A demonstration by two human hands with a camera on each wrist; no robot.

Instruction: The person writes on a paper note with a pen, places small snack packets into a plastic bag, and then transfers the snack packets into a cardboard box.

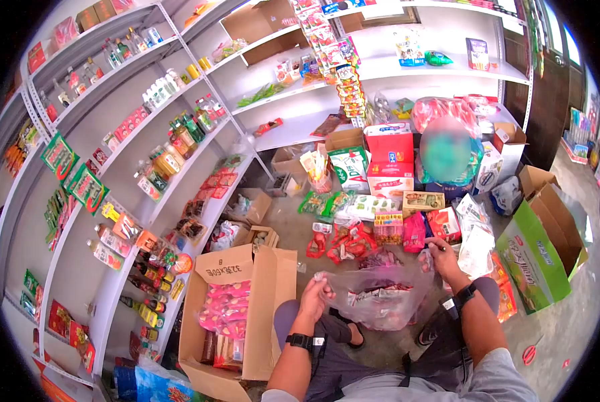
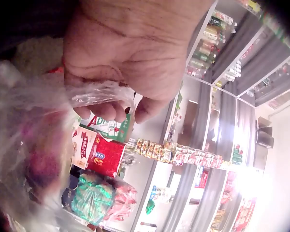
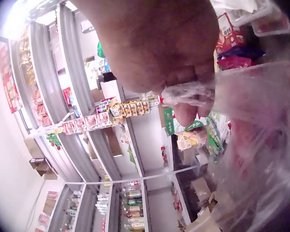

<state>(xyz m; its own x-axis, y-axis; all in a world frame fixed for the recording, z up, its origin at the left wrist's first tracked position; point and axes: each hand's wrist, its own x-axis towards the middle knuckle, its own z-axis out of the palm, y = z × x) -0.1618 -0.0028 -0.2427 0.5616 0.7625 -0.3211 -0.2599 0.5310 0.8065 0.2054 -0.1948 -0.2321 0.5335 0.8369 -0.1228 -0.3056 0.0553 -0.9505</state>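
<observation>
A clear plastic bag (image 1: 407, 295) with red and purple packets inside is stretched between both hands, low in front of the person's knees. The left hand (image 1: 317, 295) grips one side of the bag's top; in the left wrist view its fingers curl round the gathered plastic (image 2: 101, 92). On the other side, the right hand (image 1: 444, 258) grips the opposite top edge, and the right wrist view shows bunched plastic (image 3: 191, 93) between its fingers. Just beyond the bag lie red packets (image 1: 352, 241), a pink pouch (image 1: 415, 231) and a tub with a pink label (image 1: 388, 228).
An open cardboard box (image 1: 270, 315) of pink packets stands to the left, below shelves (image 1: 122, 144) of bottles. A green carton (image 1: 531, 258) stands at the right, with red scissors (image 1: 529, 355) on the floor. Behind are a red box (image 1: 388, 157) and a teal bag (image 1: 474, 171).
</observation>
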